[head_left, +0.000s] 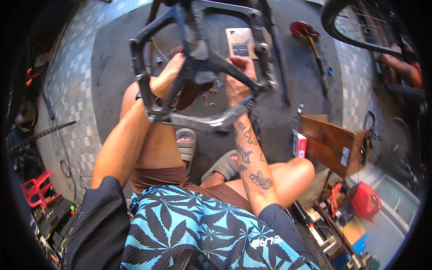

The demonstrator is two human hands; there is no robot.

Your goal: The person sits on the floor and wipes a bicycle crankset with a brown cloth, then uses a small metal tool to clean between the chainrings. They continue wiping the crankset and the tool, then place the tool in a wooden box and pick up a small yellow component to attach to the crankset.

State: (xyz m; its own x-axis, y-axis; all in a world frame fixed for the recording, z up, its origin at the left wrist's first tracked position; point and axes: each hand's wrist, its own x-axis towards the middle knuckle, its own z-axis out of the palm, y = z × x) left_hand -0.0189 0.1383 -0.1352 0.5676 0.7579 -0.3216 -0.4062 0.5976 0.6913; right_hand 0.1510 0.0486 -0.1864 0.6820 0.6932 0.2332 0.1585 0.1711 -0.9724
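A black platform bicycle pedal [202,120], its metal worn bare at the edges, looms close in front of me and partly hides both hands. Behind its left side, my left hand [169,74] is closed around a brown, cloth-like piece [188,96] that hangs below the fingers. Through the pedal's right opening shows my right hand [240,81], its fingers curled. What the right fingers grip is hidden by the pedal frame.
A flattened cardboard package [240,42] and small loose parts lie on the dark mat. Farther right are a mallet-like tool with a yellow handle [313,47], a wooden box [330,139] and a bicycle wheel [360,40]. A red stool [39,189] stands left.
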